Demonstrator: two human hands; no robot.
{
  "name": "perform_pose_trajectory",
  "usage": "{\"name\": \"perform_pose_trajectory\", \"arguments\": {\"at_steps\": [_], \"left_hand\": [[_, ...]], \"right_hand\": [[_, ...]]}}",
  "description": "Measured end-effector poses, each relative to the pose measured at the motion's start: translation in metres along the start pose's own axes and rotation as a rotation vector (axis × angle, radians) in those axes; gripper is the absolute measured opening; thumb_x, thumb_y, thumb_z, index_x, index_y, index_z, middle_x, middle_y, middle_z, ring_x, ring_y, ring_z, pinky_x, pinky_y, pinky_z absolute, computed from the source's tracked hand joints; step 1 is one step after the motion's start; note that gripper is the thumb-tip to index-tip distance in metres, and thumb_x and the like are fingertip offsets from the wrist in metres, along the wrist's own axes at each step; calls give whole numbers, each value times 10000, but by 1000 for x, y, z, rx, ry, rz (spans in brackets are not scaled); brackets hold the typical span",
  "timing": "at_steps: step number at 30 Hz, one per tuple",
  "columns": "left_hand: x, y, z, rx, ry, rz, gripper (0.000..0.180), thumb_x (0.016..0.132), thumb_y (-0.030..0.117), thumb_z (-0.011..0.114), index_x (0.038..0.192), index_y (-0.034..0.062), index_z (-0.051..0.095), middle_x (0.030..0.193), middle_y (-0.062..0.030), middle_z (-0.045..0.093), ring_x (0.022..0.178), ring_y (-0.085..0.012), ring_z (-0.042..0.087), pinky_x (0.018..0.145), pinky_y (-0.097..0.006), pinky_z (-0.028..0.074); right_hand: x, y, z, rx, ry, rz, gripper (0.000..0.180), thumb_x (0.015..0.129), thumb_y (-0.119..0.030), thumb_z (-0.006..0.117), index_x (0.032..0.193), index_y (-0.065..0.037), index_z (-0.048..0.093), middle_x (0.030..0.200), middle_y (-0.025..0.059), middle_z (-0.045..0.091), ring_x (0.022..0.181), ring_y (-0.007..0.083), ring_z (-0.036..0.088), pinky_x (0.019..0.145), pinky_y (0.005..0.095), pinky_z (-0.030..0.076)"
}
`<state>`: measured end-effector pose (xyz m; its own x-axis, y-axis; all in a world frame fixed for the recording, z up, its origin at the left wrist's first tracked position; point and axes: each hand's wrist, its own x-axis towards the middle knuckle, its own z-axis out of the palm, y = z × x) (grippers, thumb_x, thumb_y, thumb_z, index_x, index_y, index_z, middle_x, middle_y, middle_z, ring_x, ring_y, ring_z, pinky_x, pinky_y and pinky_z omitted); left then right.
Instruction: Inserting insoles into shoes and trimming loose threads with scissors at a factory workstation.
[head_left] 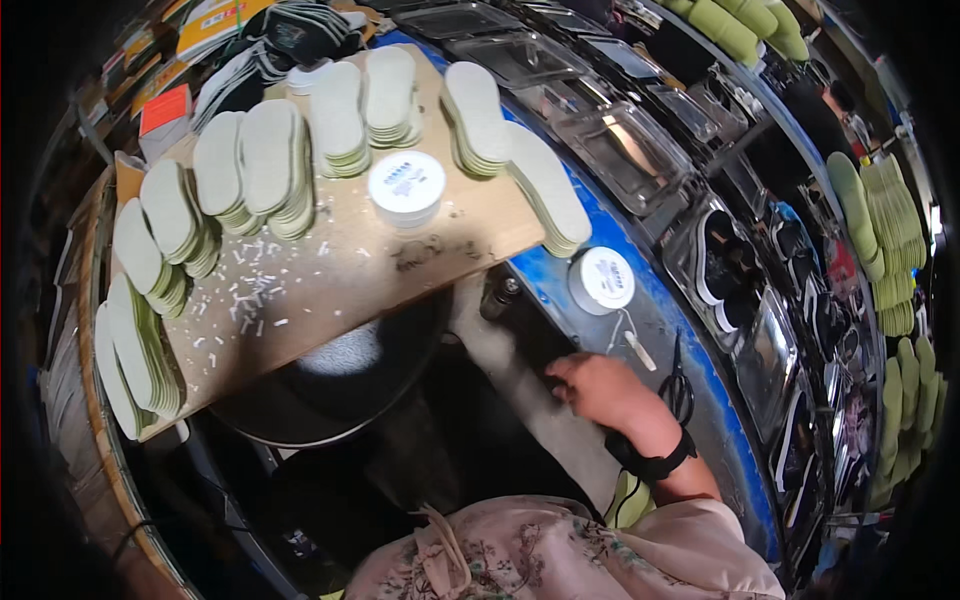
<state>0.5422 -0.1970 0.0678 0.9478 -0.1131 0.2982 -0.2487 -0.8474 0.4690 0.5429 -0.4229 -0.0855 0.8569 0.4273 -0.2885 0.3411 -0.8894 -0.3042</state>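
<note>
My right hand (603, 392), with a black band on the wrist, hovers by the near-left edge of the blue-edged metal bench (645, 335). Its fingers are curled inward; whatever is in them, if anything, is hidden. Beyond it on the bench sits a round white spool-like item (604, 280), with a thread and small pale tag (640, 352) beside it. Black-handled scissors (678, 395) lie right of the hand. A second round white item (406, 188) stands on the wooden board (350, 270), among stacks of pale green insoles (270, 165). My left hand is out of view.
Small white scraps (255, 290) litter the board. Beneath its near edge is a round dark pan-like surface (320, 390). Clear plastic trays (625, 150) and dark shoes (722, 260) line the right, with more green insoles (890, 230) beyond. An orange-topped box (165, 115) stands far left.
</note>
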Motion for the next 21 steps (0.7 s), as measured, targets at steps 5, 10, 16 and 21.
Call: {"name": "perform_pose_trajectory", "arguments": {"at_steps": [5, 10, 16, 21], "left_hand": [[-15, 27, 20, -122, -43, 46, 284, 773, 83, 548, 1040, -12, 573, 935, -122, 592, 876, -207, 585, 801, -302, 447], [-12, 54, 59, -280, -91, 162, 285, 766, 71, 556, 1037, -12, 576, 934, -124, 596, 869, -209, 590, 793, -303, 453], [-24, 65, 65, -341, -104, 192, 287, 757, 58, 565, 1034, -12, 580, 932, -126, 601, 861, -211, 596, 783, -304, 461], [-41, 62, 42, -369, -53, 177, 289, 749, 47, 573, 1031, -12, 583, 931, -128, 605, 854, -213, 601, 775, -305, 468]], "right_hand": [[-50, 93, -44, 8, 558, 287, 221, 732, -148, 621, 924, -38, 623, 919, 166, 623, 857, 355, 583, 751, 407, 472], [-116, 242, -70, -192, 807, 821, 528, 720, -117, 653, 1211, -115, 459, 1068, 190, 579, 975, 366, 561, 807, 424, 456], [-79, 262, -100, 238, 580, 937, 633, 720, -184, 681, 1275, -90, 393, 949, 196, 612, 746, 299, 643, 622, 370, 516], [-33, 279, -91, 220, 474, 874, 570, 712, -256, 684, 1213, -64, 493, 933, 200, 624, 698, 296, 644, 611, 358, 516]]}}
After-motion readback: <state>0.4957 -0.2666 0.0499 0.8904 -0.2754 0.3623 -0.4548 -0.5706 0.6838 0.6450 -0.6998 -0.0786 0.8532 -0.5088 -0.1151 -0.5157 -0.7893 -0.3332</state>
